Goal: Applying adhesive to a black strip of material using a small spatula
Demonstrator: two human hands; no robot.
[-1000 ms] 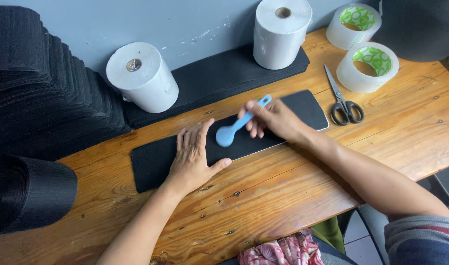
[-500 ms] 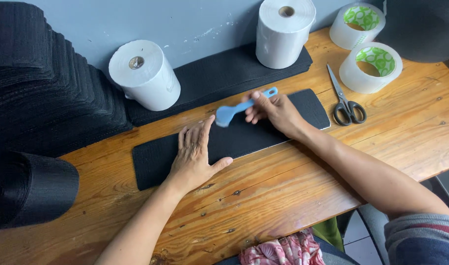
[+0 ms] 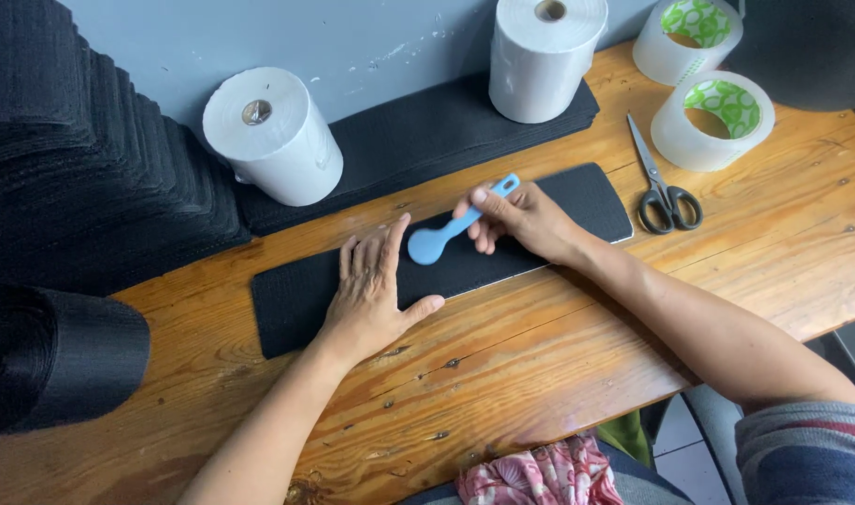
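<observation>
Head view: left hand (image 3: 376, 295) flat, fingers spread, pressing long black rectangular fabric strip (image 3: 577, 201) on wooden tabletop (image 3: 558, 355); right hand (image 3: 525, 220) grips light-blue plastic spoon-shaped tool (image 3: 446, 236), its rounded end on the strip.

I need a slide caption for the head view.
Left hand flat on black fabric strip; right hand holds blue plastic spoon-shaped tool.

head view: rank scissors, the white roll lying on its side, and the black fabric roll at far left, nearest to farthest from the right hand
From the right hand:
1. Scissors, just to its right on the wood.
2. White roll lying on its side, up and to the left by the wall.
3. Black fabric roll, at the table's far left edge.
</observation>
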